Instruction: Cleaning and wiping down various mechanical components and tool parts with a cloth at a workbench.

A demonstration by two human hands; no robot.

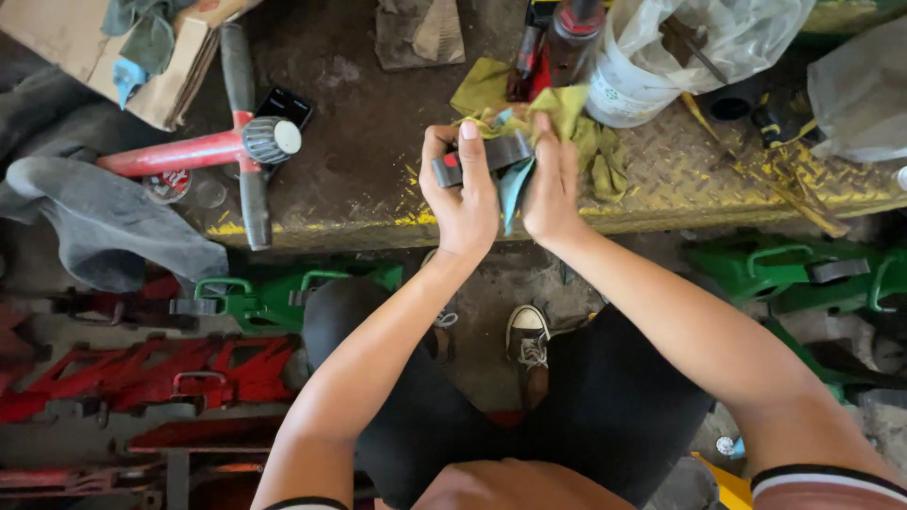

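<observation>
My left hand (461, 194) grips a dark metal part (491, 155) with a small red mark at its left end, held above the edge of a grimy bench. My right hand (553, 184) presses a yellow-green and blue rag (567, 113) against the part's right side. The rag drapes over and behind the part and hangs down between my hands. Both forearms reach up from the bottom of the view.
A red cross-shaped tool (203, 149) with a ribbed silver cap lies on the bench (359, 142) at left, by a cardboard box (113, 57). A white bucket (633, 85) with plastic bags stands at right. Green (283, 297) and red metal frames (151, 373) lie on the floor around my shoes (527, 335).
</observation>
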